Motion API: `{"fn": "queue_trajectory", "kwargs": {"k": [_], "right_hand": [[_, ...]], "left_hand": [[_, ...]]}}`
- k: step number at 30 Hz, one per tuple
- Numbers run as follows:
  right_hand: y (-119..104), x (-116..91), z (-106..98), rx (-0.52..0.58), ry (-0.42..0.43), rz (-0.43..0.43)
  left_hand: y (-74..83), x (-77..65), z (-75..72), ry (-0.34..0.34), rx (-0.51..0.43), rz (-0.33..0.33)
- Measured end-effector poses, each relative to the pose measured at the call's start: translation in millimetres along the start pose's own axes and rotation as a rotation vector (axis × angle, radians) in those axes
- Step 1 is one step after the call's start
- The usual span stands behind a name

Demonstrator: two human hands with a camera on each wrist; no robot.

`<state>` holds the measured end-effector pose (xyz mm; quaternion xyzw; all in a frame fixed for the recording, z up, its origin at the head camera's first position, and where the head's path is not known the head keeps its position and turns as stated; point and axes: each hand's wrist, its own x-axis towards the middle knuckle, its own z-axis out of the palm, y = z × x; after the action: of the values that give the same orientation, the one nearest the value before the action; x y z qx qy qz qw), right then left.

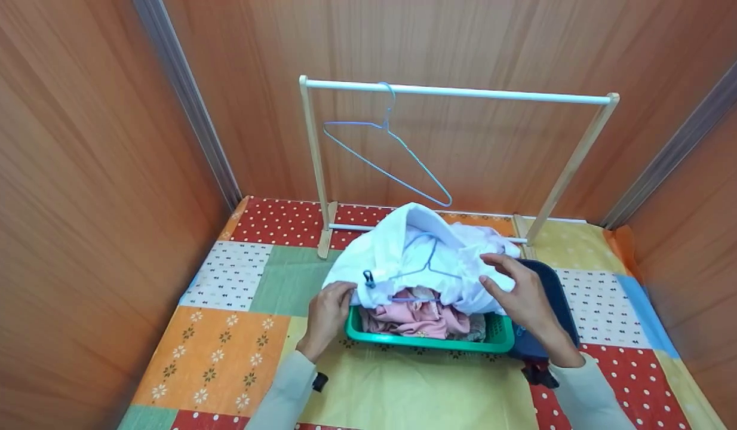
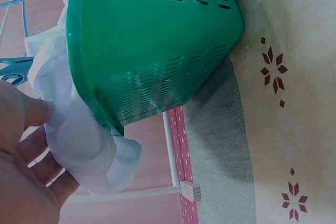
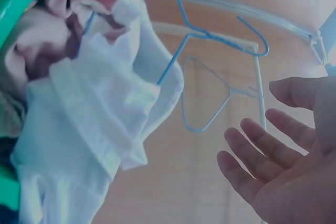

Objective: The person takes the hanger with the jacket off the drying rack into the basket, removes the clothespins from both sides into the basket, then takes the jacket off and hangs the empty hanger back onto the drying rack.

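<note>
A white collared shirt [image 1: 374, 251] lies over a green basket [image 1: 428, 342], with a blue wire hanger [image 1: 429, 261] set inside its neck opening. My left hand [image 1: 329, 313] grips the shirt's left side; in the left wrist view the thumb lies on the white cloth [image 2: 79, 129] with the fingers behind it. Close by, a dark blue clothespin [image 1: 369, 279] is on the fabric. My right hand [image 1: 521, 292] is held above the shirt's right side, fingers loosely spread. In the right wrist view, a gap separates those fingertips from the cloth.
Behind the basket stands a rack with a white rail [image 1: 464, 91], where another blue hanger [image 1: 387, 126] hangs. Pink clothes [image 1: 425, 319] fill the basket. A dark blue container [image 1: 550, 298] sits to its right. Wooden panels [image 1: 88, 179] surround the patchwork cloth [image 1: 219, 352].
</note>
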<state>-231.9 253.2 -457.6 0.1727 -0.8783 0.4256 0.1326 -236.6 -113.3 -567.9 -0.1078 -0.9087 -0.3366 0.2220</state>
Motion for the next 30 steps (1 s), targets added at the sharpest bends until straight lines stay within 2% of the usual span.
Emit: {"fn": "queue_trajectory", "kwargs": {"k": [6,13,20,26,30], "right_hand": [[-18,2,10,0.023,-0.027,-0.033],[-36,7,32,0.040,-0.039,-0.169],[-51,14,55,0.042,-0.131,-0.239],[-56,21,75,0.020,-0.166,-0.320],[-58,25,87,0.025,-0.199,-0.314]], "left_hand": [[0.0,0.5,0.1,-0.022,0.002,-0.012],[-1.0,0.6,0.4,-0.024,0.004,-0.020],[-0.1,0.4,-1.4,-0.037,0.005,-0.036],[0.1,1.3,-1.3,-0.029,0.025,-0.030],[0.2,1.2,-0.5,-0.028,0.027,-0.018]]}}
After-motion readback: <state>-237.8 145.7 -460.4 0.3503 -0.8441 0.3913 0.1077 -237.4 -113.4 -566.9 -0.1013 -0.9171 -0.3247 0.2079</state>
